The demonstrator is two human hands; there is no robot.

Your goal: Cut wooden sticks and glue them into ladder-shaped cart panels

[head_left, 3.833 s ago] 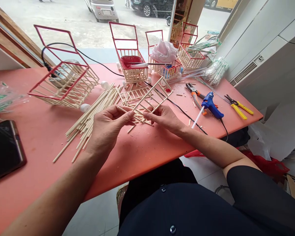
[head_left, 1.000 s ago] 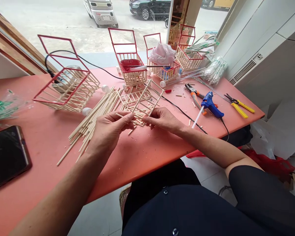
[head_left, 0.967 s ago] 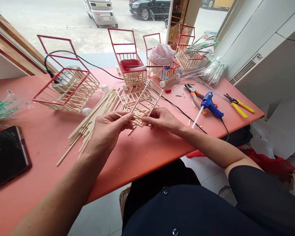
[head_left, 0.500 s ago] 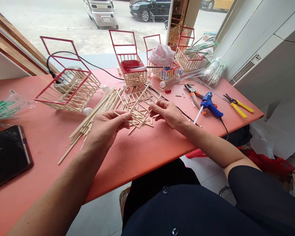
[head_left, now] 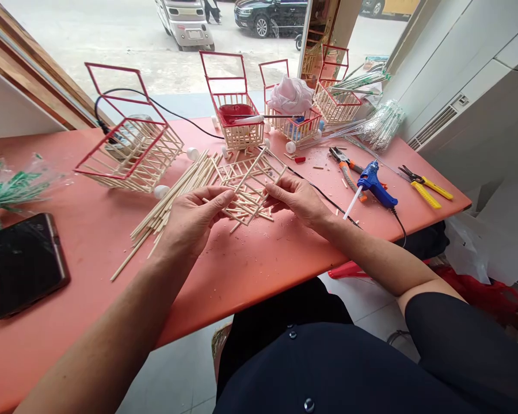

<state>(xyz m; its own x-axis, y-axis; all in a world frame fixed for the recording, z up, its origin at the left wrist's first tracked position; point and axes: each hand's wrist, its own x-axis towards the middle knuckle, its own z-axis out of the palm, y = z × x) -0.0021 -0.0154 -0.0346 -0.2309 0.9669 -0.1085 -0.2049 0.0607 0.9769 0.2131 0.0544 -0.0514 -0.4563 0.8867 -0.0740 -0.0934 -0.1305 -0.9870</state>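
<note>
My left hand (head_left: 194, 218) is closed, thumb and fingers pinching a thin wooden stick (head_left: 237, 218) at the near end of a small stick frame. My right hand (head_left: 297, 200) pinches the long side of that wooden frame (head_left: 259, 179), which is built of pale sticks with crosspieces. It is held tilted above a heap of short cut sticks (head_left: 263, 214). Whether the left hand's stick is joined to the frame I cannot tell. Beside my left hand lies a bundle of long sticks (head_left: 176, 195). Another slatted panel (head_left: 233, 169) lies behind the held frame.
Stick-built carts with red rims stand along the back, one (head_left: 129, 155) at left and one (head_left: 242, 129) holding a red container. A blue glue gun (head_left: 377, 187), orange-handled pliers (head_left: 347, 164) and yellow-handled cutters (head_left: 427, 190) lie at right. A phone (head_left: 28, 264) lies at left.
The camera view has turned slightly left, so the scene sits further right in the picture. Both hands keep their hold on the frame and stick, with little visible movement.
</note>
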